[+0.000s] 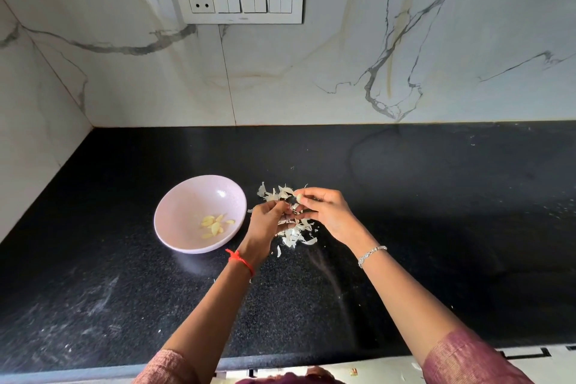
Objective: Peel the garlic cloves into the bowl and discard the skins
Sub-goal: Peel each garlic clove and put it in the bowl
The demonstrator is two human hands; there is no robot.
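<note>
From your head camera, your right hand [324, 212] pinches a garlic clove [299, 196] above the pile of skins [294, 235] on the black bench [420, 227], your left hand [268, 218] curls close beside it with its grasp impossible to tell, and peeled cloves [215, 224] lie in the pink bowl [177, 199] just left of the skins.

Black speckled countertop [405, 196]: pale bowl [187, 205] left, garlic skins [294, 235] heaped just right.

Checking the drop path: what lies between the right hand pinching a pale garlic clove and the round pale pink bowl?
Head view: the left hand, over white papery garlic skins on the black stone counter.
</note>
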